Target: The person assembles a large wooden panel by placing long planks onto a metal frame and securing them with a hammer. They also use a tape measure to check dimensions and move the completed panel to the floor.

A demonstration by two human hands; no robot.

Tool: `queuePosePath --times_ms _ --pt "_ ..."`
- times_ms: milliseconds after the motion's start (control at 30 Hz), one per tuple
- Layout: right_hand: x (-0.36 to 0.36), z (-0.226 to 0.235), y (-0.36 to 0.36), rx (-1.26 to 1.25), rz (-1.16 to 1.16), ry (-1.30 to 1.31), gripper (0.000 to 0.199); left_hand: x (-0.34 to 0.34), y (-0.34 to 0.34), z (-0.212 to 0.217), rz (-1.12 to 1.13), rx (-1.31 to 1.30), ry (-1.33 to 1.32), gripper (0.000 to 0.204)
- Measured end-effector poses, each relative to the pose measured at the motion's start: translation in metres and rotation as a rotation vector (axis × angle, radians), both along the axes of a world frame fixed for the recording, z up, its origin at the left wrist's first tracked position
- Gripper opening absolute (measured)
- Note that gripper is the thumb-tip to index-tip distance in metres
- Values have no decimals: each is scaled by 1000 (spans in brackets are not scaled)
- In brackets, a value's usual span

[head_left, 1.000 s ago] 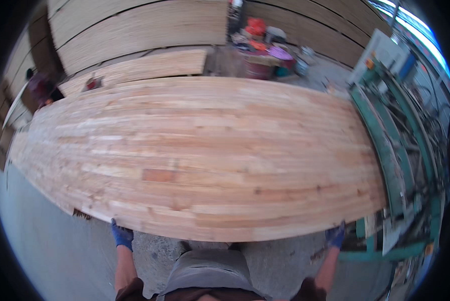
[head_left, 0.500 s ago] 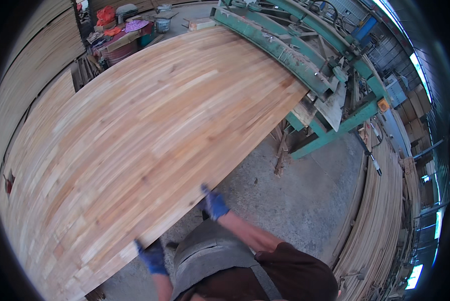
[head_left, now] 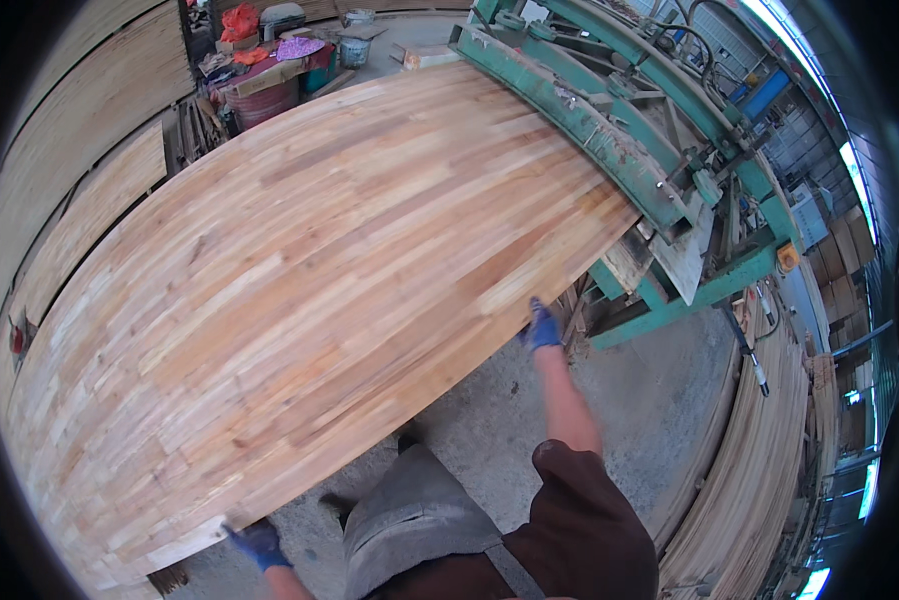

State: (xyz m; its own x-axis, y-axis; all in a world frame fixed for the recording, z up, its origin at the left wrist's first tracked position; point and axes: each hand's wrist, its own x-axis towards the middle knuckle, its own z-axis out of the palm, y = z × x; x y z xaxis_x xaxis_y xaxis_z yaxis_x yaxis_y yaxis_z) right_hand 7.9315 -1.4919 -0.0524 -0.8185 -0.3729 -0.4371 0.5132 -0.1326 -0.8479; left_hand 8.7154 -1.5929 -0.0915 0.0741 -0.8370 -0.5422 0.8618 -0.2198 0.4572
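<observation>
A large panel of glued pale and reddish wood strips (head_left: pixel 349 270) spans the view, its far right end at the green steel machine (head_left: pixel 609 150). Both hands wear blue gloves and are at the panel's near edge, wide apart. My right hand (head_left: pixel 542 328) grips that edge close to the machine, its thumb over the top face. Down at the lower left, my left hand (head_left: pixel 258 545) is closed on the same edge near the panel's left end. The fingers beneath the board are hidden on both hands.
Stacked boards (head_left: pixel 99 100) line the left side, and long timber strips (head_left: pixel 744 450) lie on the right. Behind the panel stand a red drum (head_left: pixel 266 100) covered with cloths and a grey bucket (head_left: pixel 354 50). Concrete floor (head_left: pixel 629 400) shows between me and the machine.
My right hand has moved along the edge toward the machine, and my left hand toward the panel's near left end. They are farther apart now. The whole view has shifted slightly.
</observation>
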Motion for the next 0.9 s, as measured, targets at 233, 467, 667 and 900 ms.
queuePosePath --times_ms 233,467,667,900 --pt "220 -28 -24 -247 109 -342 51 -222 37 27 -373 207 370 52" --pt "256 -14 10 57 599 -106 44 -172 23 17 -222 -126 20 61" --pt "-33 52 16 -259 -4 -181 53 25 1 -42 -5 -7 -310 67" --pt "76 -11 -3 -83 7 -296 54 -57 41 -60 49 34 -215 69"
